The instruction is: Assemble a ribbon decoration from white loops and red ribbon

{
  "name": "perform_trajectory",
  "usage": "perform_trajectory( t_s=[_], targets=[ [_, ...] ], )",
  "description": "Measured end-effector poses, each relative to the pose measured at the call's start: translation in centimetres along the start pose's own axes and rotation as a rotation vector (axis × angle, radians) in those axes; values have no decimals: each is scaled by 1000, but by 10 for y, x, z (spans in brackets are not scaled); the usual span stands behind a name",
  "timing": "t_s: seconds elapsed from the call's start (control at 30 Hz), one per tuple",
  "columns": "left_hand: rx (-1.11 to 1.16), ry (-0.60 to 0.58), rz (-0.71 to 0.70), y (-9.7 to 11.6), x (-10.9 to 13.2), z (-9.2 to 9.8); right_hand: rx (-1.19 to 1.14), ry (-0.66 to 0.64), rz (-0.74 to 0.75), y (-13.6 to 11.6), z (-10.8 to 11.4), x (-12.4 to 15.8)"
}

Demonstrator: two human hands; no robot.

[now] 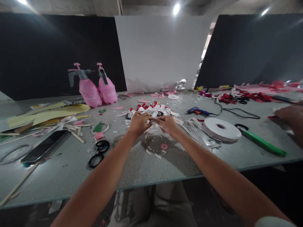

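Note:
My left hand [139, 123] and my right hand [168, 124] meet over the middle of the grey table [151, 167], both pinching a short piece of white ribbon [154, 121] between their fingertips. Just behind them lies a heap of white and red ribbon scraps [151, 109]. A large roll of white ribbon [222, 129] rests to the right of my right hand, with loose white ribbon [197, 132] trailing from it toward me.
Black scissors [99, 152] and a dark phone [44, 146] lie left. Two pink spray bottles [98, 88] stand at back left near yellow paper [47, 115]. A blue glue gun [197, 111], green-handled scissors [261, 142] and another person's hand [292, 118] are on the right.

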State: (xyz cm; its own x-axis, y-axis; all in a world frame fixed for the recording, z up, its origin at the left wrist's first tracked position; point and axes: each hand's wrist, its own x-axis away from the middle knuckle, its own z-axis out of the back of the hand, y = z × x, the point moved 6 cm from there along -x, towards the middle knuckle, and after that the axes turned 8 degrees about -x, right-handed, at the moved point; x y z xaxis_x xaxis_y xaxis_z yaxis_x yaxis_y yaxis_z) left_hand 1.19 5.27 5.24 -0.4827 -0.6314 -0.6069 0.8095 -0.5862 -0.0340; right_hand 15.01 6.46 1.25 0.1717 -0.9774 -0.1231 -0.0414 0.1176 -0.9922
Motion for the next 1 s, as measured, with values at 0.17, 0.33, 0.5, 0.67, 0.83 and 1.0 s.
perform_trajectory(
  t_s=[0.17,0.33,0.5,0.67,0.83,1.0],
  targets=[
    [-51,7,-35,2,0,-6,46,-19,-11,0,-2,2],
    [-106,-20,-47,7,0,-10,44,-14,-9,14,0,-4],
    [-127,-22,-30,10,0,-12,123,-20,35,20,3,-8],
    [-46,-9,24,4,0,-9,152,-25,37,12,1,-5],
    [12,16,95,-4,-3,-6,103,-39,27,3,0,-3],
    [40,20,131,-5,-5,-5,104,-31,44,1,2,-3]
  ],
)
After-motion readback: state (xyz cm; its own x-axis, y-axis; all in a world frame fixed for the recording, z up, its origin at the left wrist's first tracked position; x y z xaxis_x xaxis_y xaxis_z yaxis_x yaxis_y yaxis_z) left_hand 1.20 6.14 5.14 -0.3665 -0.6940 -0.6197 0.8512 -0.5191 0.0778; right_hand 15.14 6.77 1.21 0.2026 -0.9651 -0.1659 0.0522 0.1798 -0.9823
